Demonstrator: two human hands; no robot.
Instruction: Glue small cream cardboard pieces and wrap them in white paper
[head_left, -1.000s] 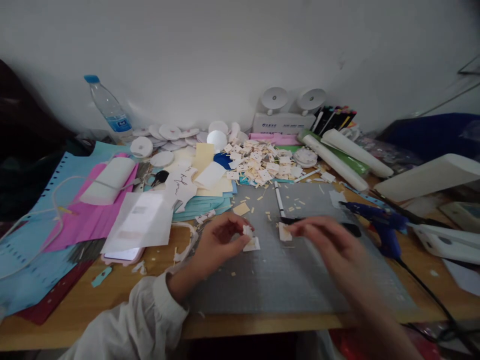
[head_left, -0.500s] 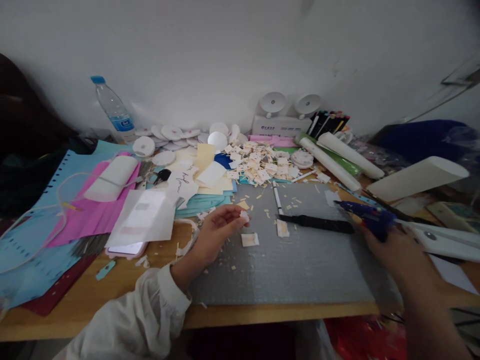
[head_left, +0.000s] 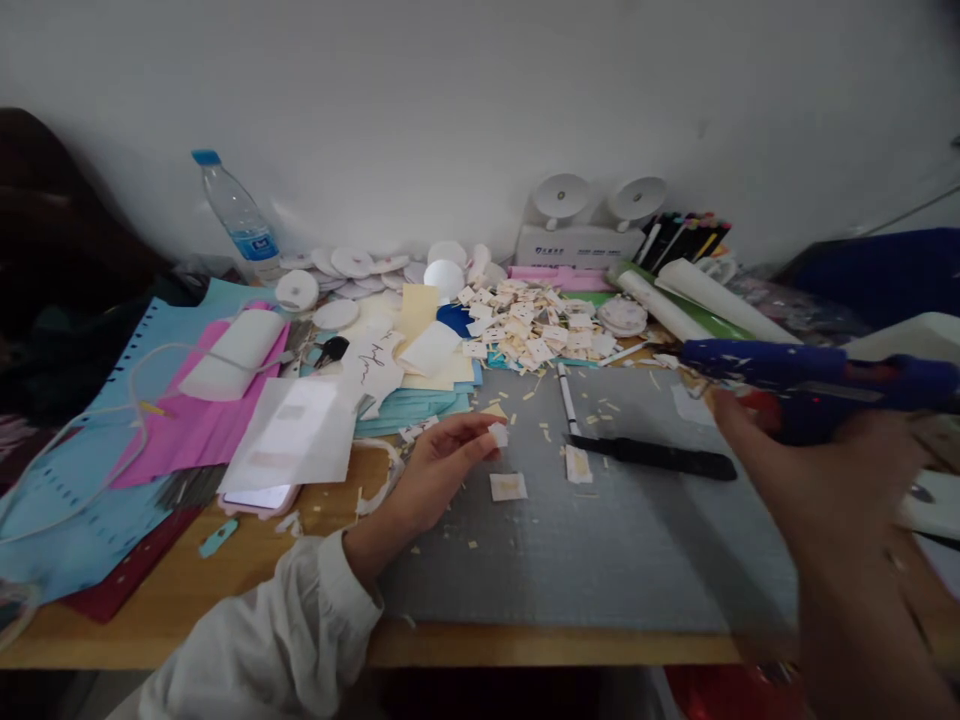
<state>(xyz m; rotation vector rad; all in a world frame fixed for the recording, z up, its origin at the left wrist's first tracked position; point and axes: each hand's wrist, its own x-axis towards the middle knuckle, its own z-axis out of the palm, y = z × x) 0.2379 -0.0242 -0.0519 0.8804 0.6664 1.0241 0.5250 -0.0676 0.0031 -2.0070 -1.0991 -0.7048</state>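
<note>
Between the thumb and fingers of my left hand (head_left: 442, 472) is a small white piece (head_left: 499, 434), pinched above the grey cutting mat (head_left: 630, 560). My right hand (head_left: 821, 490) is wrapped round a blue hot glue gun (head_left: 772, 365), raised over the mat's right side with its nozzle pointing left. Two small whitish rectangles with pale yellow patches lie on the mat: one rectangle (head_left: 508, 487) just below my left fingertips, another rectangle (head_left: 578, 465) farther right. A black-handled tool (head_left: 664, 456) lies beside the second one, touching a white pen (head_left: 566, 395).
Behind the mat is a heap of small cream pieces (head_left: 525, 325), with white discs (head_left: 352, 262) to its left. A water bottle (head_left: 240, 220) stands by the wall. Coloured paper (head_left: 157, 420) and a phone (head_left: 259, 497) lie left; white rolls (head_left: 731, 300) lie right.
My right hand has lifted the glue gun from the table's right side, up and toward the camera. My left hand still pinches the white piece. The view has shifted slightly.
</note>
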